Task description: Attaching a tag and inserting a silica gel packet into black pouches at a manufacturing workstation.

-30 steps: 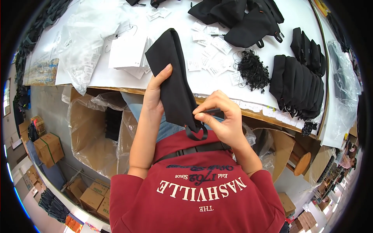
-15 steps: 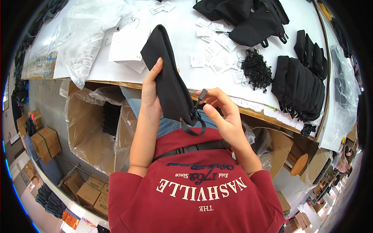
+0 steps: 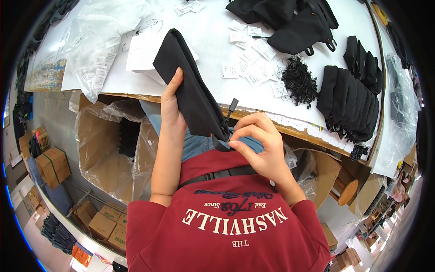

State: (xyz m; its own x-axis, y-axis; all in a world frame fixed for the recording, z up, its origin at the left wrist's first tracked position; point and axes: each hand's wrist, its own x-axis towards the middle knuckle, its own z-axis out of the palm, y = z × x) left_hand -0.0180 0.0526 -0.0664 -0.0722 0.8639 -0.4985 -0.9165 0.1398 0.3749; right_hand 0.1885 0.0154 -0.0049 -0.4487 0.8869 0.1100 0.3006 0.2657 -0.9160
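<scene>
My left hand (image 3: 173, 102) is wrapped round a flat black fabric pouch (image 3: 192, 93), its thumb lying across the front face. The pouch is tilted, its far end over the table edge and its lower end close to my waist. A cord zipper pull (image 3: 232, 106) with a dark grey tab sticks up from that lower corner. Beside it hangs a short black strap loop (image 3: 220, 146). My right hand (image 3: 263, 147) is closed, thumb and forefinger pinched at the loop; the fingertips partly cover what they grip.
On the white table (image 3: 206, 50) lie white printed tags (image 3: 258, 72), a tangle of black cords (image 3: 297, 81), a row of black pouches (image 3: 346, 99) and more black pouches (image 3: 301, 31). A clear plastic bag (image 3: 97, 41) lies left. Below the edge stands a plastic-lined carton (image 3: 104, 154).
My right hand has come down from beside the zipper pull to the strap loop, and its fingers have closed. My left hand has shifted the pouch slightly left.
</scene>
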